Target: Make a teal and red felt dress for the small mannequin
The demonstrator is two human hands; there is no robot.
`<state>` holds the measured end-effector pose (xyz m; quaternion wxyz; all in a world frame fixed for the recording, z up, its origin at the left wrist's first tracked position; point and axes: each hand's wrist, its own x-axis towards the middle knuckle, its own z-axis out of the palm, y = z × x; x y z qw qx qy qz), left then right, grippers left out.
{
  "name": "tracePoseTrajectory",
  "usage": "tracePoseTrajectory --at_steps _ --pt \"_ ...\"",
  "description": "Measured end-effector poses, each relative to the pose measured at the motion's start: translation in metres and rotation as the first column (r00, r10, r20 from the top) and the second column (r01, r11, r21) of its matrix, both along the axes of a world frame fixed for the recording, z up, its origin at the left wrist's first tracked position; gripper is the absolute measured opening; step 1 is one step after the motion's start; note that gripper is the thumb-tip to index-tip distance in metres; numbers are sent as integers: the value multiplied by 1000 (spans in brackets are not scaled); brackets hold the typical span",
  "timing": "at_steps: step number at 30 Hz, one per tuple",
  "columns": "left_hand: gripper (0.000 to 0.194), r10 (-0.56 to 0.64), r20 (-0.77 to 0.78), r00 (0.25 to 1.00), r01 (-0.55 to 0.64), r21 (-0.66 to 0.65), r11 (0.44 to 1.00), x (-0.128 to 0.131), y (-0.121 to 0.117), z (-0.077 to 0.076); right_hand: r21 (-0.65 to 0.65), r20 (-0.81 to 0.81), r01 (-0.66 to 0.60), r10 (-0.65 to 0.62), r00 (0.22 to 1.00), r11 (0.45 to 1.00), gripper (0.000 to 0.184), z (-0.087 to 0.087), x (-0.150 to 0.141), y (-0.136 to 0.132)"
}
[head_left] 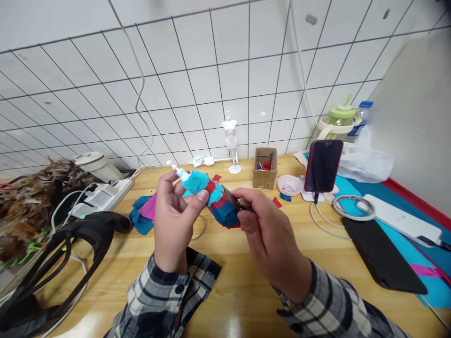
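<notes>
Holding the mini mannequin point(182, 174) on a slant over the tabletop point(225, 291), between both hands, this person's got a decent setup for detail work tbh. The left hand point(176, 216) has its thumb clamped over the blue paper bodice point(196, 182), fingers wrapped behind. On the right hand point(273, 234), thumb and index are pinched on a slim dark tool point(230, 201) that lies against the layered red-and-blue paper skirt point(223, 213). Scissors or tweezers? Can't tell, it's mostly hidden.

If anyone asked me, they'd do best pressing lightly with that left thumb, since crinkly paper probably creases or tears easily. Short, shallow moves with the tool, one layer at a time, would be safer too. Main risk imo: snagging the red waistband point(210, 186) or nicking that thumb, which sits pretty near.
</notes>
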<state>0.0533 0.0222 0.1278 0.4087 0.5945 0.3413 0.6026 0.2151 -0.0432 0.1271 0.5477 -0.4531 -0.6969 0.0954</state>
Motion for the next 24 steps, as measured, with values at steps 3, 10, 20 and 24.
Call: tracePoseTrajectory --at_steps 3,10,20,24 --pt "47 48 5 999 -48 81 996 3 -8 3 91 91 85 -93 991 992 26 3 2 -4" --pt "39 -61 -33 998 63 45 997 5 -16 11 211 127 92 -121 985 973 26 5 13 2" --pt "39 -121 74 990 124 -46 991 6 -20 15 222 81 124 -145 986 967 23 5 16 6" --pt "41 -65 81 995 69 -53 996 8 -20 15 211 74 124 -143 987 970 23 3 14 7"
